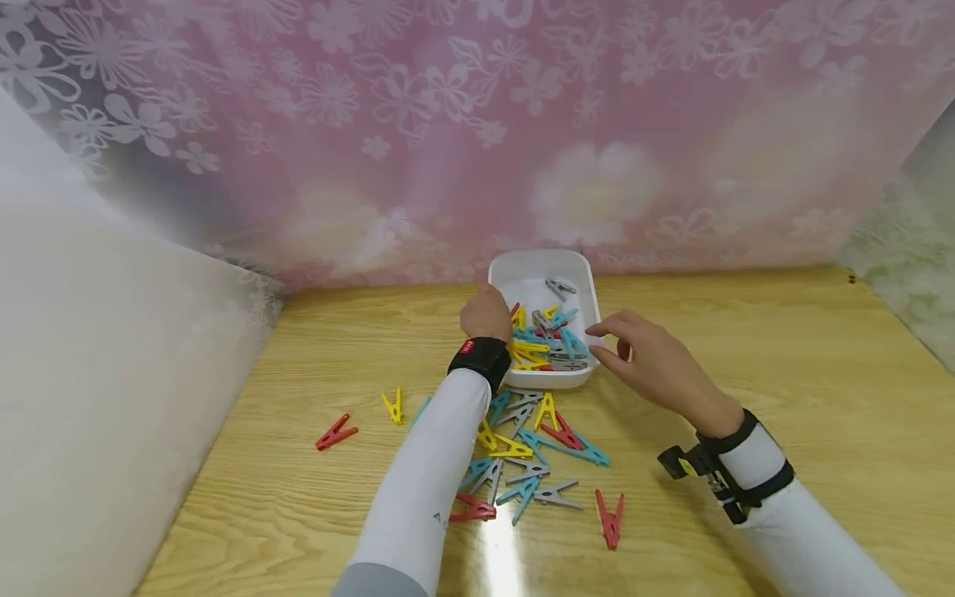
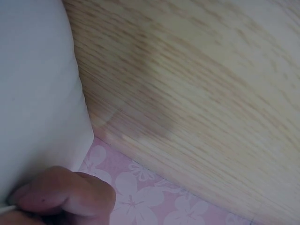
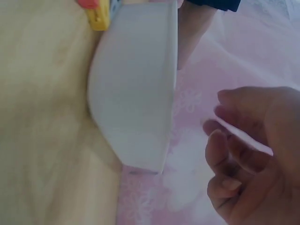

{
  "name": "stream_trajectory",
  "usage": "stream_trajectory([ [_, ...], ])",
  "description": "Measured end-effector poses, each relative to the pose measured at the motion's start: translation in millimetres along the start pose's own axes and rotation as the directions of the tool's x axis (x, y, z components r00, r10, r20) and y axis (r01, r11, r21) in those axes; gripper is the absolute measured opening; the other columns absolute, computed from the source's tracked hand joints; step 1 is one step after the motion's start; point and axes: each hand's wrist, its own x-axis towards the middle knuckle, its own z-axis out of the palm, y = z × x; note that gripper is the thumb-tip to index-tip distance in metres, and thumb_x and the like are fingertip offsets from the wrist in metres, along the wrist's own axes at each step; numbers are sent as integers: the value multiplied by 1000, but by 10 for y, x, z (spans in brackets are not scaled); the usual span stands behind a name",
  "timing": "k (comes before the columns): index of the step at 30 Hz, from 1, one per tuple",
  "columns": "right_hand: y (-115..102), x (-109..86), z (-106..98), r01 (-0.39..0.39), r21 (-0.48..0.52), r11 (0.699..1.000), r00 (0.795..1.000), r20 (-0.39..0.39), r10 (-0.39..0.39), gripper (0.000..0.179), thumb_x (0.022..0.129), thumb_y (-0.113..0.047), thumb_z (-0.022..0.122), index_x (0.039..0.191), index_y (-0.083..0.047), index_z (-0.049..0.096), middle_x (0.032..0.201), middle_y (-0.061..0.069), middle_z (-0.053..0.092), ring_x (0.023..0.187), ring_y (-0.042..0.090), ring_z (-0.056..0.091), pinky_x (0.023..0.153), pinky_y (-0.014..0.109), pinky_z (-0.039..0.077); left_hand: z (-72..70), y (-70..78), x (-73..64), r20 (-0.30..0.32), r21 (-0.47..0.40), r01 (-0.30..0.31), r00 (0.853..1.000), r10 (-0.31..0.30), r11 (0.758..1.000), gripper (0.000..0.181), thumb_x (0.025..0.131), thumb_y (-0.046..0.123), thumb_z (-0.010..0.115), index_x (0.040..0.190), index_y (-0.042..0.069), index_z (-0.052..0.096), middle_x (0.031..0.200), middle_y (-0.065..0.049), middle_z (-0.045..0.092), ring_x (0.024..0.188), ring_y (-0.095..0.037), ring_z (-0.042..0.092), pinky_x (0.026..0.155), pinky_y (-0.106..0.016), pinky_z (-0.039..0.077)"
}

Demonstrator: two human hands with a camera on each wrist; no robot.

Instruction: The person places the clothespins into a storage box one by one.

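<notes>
A white plastic tub point(image 1: 542, 379) stands at the back of the table, holding a mixed heap of red, yellow, blue and grey clothespins point(image 1: 548, 340). My left hand point(image 1: 487, 313) grips the tub's left rim; in the left wrist view its curled fingers point(image 2: 70, 194) lie at the edge of the white wall. Beside the right rim, my right hand point(image 1: 656, 361) has its thumb and fingers spread in a loose curve with nothing between them. The right wrist view shows these fingers point(image 3: 220, 154) apart from the tub's outer wall point(image 3: 133, 84).
In front of the tub lies a loose pile of clothespins point(image 1: 525, 470), partly hidden by my left forearm. Separate pins lie around it: a red one point(image 1: 610, 521) at right, another red one point(image 1: 336, 433) and a yellow one point(image 1: 394, 406) at left. A pink flowered curtain point(image 1: 448, 166) hangs behind the tub.
</notes>
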Motion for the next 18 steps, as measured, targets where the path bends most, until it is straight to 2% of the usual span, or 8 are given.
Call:
stream_trajectory([
  [4,5,-186,15,-12,-5,1000,999,34,12,20,93,-24,64,106,-9,68,90,0,59,66,12,46,53,28,39,-7,3,4,12,-5,2,1000,-2,1000,34,97,29,54,119,3,54,84,-8,69,68,-19,66,60,-31,54],
  [6,-17,-267,24,-51,-11,999,997,61,51,19,92,-27,64,101,-11,69,84,-4,59,65,11,47,53,28,39,-16,-2,12,10,-10,4,1000,-4,1000,33,98,28,54,119,3,54,84,-8,69,68,-19,66,60,-31,54],
  [8,-48,-349,29,-123,-4,992,986,109,123,23,92,-35,64,96,-13,68,78,-6,59,62,11,47,52,28,40,-19,-9,15,7,-13,2,1000,-2,1000,33,98,28,54,119,2,54,81,-9,68,67,-20,66,59,-31,54],
  [10,-86,-419,39,-203,-1,979,965,167,200,31,91,-44,62,93,-13,68,75,-7,58,61,11,48,53,29,40,-21,-15,20,8,-15,-1,1000,1,1000,33,98,28,54,119,2,53,79,-9,67,65,-20,65,59,-31,54],
  [13,-139,-517,69,-302,-7,953,921,258,293,39,88,-52,61,87,-14,66,69,-6,56,58,12,48,52,30,39,-26,-13,15,11,-15,-3,1000,3,1000,34,97,27,54,120,1,53,78,-9,66,64,-20,64,58,-31,54],
  [18,-235,-686,141,-376,-74,924,857,351,377,41,84,-55,65,72,-16,61,60,-5,52,53,12,47,49,29,36,-15,16,-1,17,-19,-5,1000,6,1000,35,97,27,56,120,1,53,80,-10,67,66,-20,65,60,-32,54],
])
